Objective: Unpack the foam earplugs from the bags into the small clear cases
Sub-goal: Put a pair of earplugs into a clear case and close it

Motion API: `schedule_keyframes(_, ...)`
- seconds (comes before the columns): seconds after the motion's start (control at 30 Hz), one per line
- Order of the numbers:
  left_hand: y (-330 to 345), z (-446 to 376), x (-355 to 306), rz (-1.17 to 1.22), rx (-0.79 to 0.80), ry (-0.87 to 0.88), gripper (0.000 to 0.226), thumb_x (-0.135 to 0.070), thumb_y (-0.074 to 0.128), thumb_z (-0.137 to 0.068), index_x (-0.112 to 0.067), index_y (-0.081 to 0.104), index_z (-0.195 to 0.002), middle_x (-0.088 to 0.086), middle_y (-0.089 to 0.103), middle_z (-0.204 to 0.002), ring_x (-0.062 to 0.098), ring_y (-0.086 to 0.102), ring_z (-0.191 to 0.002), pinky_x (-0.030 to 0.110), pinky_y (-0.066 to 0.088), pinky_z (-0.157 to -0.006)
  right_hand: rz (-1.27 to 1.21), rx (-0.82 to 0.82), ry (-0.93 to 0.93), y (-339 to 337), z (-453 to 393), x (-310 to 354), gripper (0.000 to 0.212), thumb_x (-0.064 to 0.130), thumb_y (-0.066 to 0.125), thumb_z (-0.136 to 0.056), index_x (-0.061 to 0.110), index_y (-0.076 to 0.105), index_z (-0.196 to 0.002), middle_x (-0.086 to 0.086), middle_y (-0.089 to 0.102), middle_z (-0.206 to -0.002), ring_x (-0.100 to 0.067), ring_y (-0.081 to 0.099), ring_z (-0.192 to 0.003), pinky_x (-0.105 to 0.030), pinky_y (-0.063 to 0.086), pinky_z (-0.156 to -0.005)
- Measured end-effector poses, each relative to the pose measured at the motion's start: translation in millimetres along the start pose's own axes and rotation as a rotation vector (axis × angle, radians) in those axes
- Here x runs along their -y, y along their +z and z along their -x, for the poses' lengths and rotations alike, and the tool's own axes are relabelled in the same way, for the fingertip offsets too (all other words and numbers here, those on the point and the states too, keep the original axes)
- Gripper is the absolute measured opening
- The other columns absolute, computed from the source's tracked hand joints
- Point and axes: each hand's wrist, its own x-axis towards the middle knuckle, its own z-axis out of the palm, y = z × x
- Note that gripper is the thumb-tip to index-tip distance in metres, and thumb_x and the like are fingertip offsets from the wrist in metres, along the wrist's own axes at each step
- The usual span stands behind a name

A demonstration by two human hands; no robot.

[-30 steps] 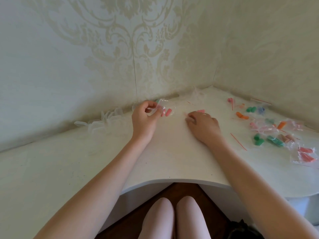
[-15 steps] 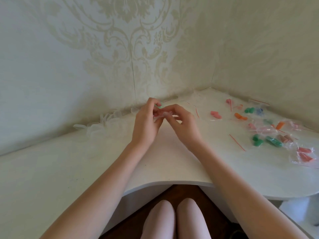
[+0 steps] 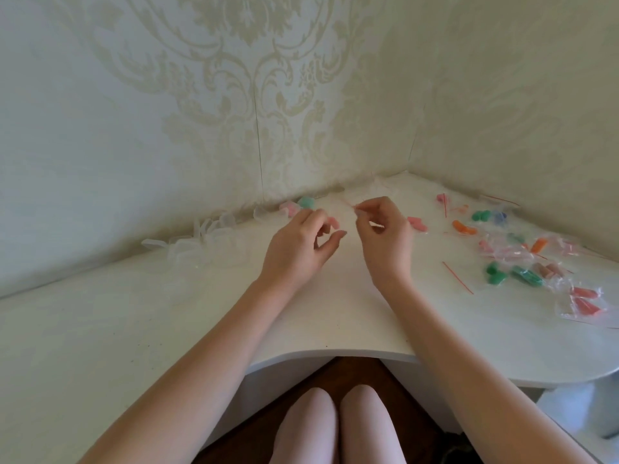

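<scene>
The right hand pinches a thin red bag strip; the left hand pinches nothing I can see. Loose pink earplugs on the worktop may roll away if bumped.

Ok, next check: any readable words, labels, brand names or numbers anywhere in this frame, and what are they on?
None: no legible text anywhere.
The bags show no readable print, only red strips.
The clear cases appear unmarked.
The wallpaper carries an ornament pattern, no lettering.
</scene>
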Motion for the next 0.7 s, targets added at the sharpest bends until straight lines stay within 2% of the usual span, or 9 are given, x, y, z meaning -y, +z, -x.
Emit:
schedule_keyframes(0.03, 1, 0, -1, 0.053, 0.038, -0.092, 0.022, -0.032, 0.064, -0.084, -0.014, 0.054, -0.077, -0.004, 0.056, -0.071, 0.014, 0.053, -0.054, 0.031, 0.049, -0.049, 0.041, 0.037, -0.028, 1, 2, 0, 0.014, 0.007, 0.061, -0.086, 0.021, 0.062, -0.083, 0.014, 0.066, -0.088, -0.006, 0.06, -0.091, -0.021, 0.045, -0.08)
schedule_keyframes(0.1, 0, 0, -4, 0.206, 0.091, -0.32, 0.023, -0.031, 0.067, -0.086, -0.009, 0.062, -0.079, -0.001, 0.065, -0.072, 0.015, 0.063, -0.063, 0.034, 0.054, -0.057, 0.151, 0.09, -0.122, 4, 4, -1, 0.011, 0.007, 0.066, -0.083, 0.017, 0.064, -0.081, 0.012, 0.063, -0.095, -0.013, 0.054, -0.101, -0.021, 0.04, -0.082)
schedule_keyframes(0.17, -1, -2, -7, 0.425, 0.091, -0.519, 0.016, -0.022, 0.066, -0.089, -0.007, 0.065, -0.084, 0.004, 0.068, -0.076, 0.017, 0.068, -0.069, 0.031, 0.057, -0.056, 0.226, 0.117, -0.196, 7, 4, -5, 0.009, 0.007, 0.069, -0.081, 0.013, 0.063, -0.077, 0.008, 0.057, -0.088, -0.018, 0.05, -0.095, -0.023, 0.037, -0.076)
schedule_keyframes(0.27, -1, -5, -8, 0.637, 0.067, -0.668, 0.012, -0.01, 0.061, -0.091, 0.001, 0.064, -0.086, 0.006, 0.068, -0.079, 0.019, 0.07, -0.073, 0.03, 0.057, -0.059, 0.214, 0.151, -0.192, 7, 5, -4, 0.014, 0.009, 0.071, -0.08, 0.014, 0.061, -0.071, 0.01, 0.05, -0.078, -0.009, 0.046, -0.08, -0.015, 0.033, -0.066)
schedule_keyframes(0.33, -1, -5, -6, 0.682, 0.071, -0.7, 0.012, -0.006, 0.059, -0.091, 0.0, 0.061, -0.082, 0.008, 0.069, -0.08, 0.021, 0.071, -0.075, 0.029, 0.057, -0.063, 0.133, 0.185, -0.128, 6, 6, 2, 0.02, 0.009, 0.072, -0.08, 0.017, 0.058, -0.068, 0.011, 0.051, -0.072, -0.001, 0.042, -0.068, -0.013, 0.033, -0.061)
schedule_keyframes(0.4, -2, -6, -4, 0.687, 0.084, -0.7, 0.013, -0.004, 0.057, -0.092, 0.0, 0.06, -0.08, 0.01, 0.068, -0.081, 0.022, 0.071, -0.075, 0.029, 0.057, -0.065, 0.028, 0.216, 0.002, 4, 6, 6, 0.019, 0.013, 0.072, -0.082, 0.014, 0.058, -0.068, 0.011, 0.056, -0.067, -0.002, 0.04, -0.062, -0.013, 0.033, -0.058)
schedule_keyframes(0.5, -1, -5, -5, 0.615, 0.126, -0.642, 0.014, -0.005, 0.059, -0.091, 0.007, 0.06, -0.085, 0.009, 0.066, -0.079, 0.017, 0.07, -0.069, 0.028, 0.057, -0.062, -0.087, 0.212, 0.153, 1, 4, 7, 0.02, 0.015, 0.069, -0.085, 0.013, 0.057, -0.069, 0.011, 0.049, -0.062, -0.005, 0.038, -0.06, -0.013, 0.033, -0.056)
schedule_keyframes(0.6, 1, -4, -10, 0.524, 0.135, -0.613, 0.013, -0.009, 0.062, -0.09, 0.003, 0.06, -0.084, 0.013, 0.064, -0.074, 0.015, 0.065, -0.059, 0.025, 0.055, -0.057, -0.07, 0.162, 0.117, 3, 3, 6, 0.018, 0.014, 0.067, -0.086, 0.015, 0.056, -0.071, 0.007, 0.052, -0.069, -0.003, 0.041, -0.062, -0.011, 0.034, -0.058)
schedule_keyframes(0.7, 0, -5, -13, 0.479, 0.135, -0.606, 0.015, -0.009, 0.062, -0.089, -0.004, 0.058, -0.076, 0.011, 0.062, -0.067, 0.016, 0.062, -0.056, 0.027, 0.055, -0.056, 0.001, 0.124, 0.044, 9, 5, 4, 0.019, 0.014, 0.066, -0.086, 0.018, 0.054, -0.072, 0.006, 0.054, -0.076, -0.012, 0.046, -0.074, -0.017, 0.036, -0.065)
